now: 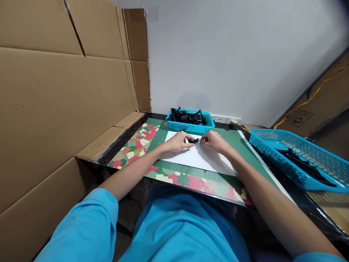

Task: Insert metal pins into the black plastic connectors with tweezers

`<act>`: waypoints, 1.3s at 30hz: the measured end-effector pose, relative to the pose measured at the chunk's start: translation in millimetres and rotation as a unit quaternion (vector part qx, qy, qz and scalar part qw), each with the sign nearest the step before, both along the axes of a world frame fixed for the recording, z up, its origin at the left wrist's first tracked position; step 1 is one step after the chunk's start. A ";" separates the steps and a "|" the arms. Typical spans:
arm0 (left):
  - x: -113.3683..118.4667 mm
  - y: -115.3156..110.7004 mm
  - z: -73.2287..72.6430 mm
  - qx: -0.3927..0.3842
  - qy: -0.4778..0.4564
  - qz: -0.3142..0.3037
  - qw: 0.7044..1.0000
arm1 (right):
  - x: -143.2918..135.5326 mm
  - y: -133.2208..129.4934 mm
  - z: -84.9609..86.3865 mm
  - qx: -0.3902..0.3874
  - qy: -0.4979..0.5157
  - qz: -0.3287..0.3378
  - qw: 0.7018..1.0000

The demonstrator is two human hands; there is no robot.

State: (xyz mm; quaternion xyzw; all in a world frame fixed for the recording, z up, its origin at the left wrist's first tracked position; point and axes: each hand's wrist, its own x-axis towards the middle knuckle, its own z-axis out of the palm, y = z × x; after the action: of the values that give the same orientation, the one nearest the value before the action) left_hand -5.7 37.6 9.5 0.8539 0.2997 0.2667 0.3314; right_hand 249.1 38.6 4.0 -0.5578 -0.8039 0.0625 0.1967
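A small black part is held just above a white sheet of paper on the table. My left hand pinches it from the left between thumb and fingers. From the right, my right hand has its fingertips pressed together at the part's right end, where a thin piece shows between the two hands; its details are too small to make out. Behind my hands, a blue basket holds a heap of black parts.
A larger blue basket with long black parts stands at the right. Under the paper lies a green mat with a patterned border. Cardboard panels rise at the left, and a power strip runs along the wall.
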 end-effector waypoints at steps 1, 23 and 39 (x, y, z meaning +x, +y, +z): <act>0.2 -0.5 -0.2 -0.001 0.001 -0.001 1.000 | 0.4 0.1 0.3 0.000 0.002 -0.002 1.000; 5.5 -15.3 0.4 -0.180 -0.105 0.011 0.978 | -9.5 -5.9 -6.2 0.055 -0.058 -0.055 0.995; 2.9 -13.2 -1.5 -0.129 -0.092 -0.052 0.986 | -8.1 -9.5 -4.1 0.051 -0.145 -0.029 0.988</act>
State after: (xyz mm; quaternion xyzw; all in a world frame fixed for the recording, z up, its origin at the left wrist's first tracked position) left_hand -2.8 24.4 8.0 0.7902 0.2552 0.2856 0.4785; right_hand 241.0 29.1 -0.1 -0.5736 -0.8094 -0.0658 0.1077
